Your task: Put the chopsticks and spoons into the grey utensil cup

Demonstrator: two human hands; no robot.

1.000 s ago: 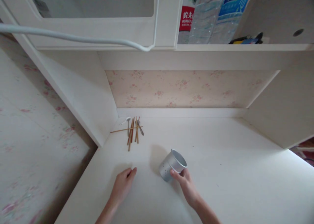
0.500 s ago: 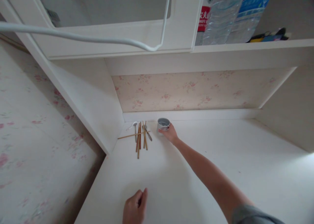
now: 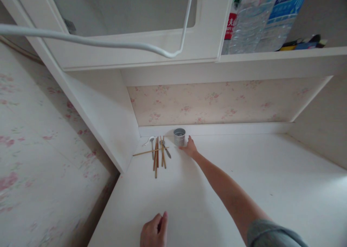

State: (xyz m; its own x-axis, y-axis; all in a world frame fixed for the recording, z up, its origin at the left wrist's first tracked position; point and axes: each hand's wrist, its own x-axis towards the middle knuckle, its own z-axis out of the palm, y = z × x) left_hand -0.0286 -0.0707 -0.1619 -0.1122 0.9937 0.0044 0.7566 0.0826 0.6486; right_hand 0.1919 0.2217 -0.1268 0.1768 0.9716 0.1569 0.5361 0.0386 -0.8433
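The little metal cup [image 3: 179,137] stands straight up at the back of the white surface [image 3: 244,189], open end up, just beside the chopsticks and spoons [image 3: 158,154]. The right hand [image 3: 190,148] has its fingers [image 3: 189,139] a little spread, touching the cup's right side. The left hand [image 3: 154,233] rests near the front, fingers curled close together.

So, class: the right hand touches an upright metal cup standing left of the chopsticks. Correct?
Not quite. In the head view the right hand touches the upright metal cup, but the cup stands right of the chopsticks, not left.
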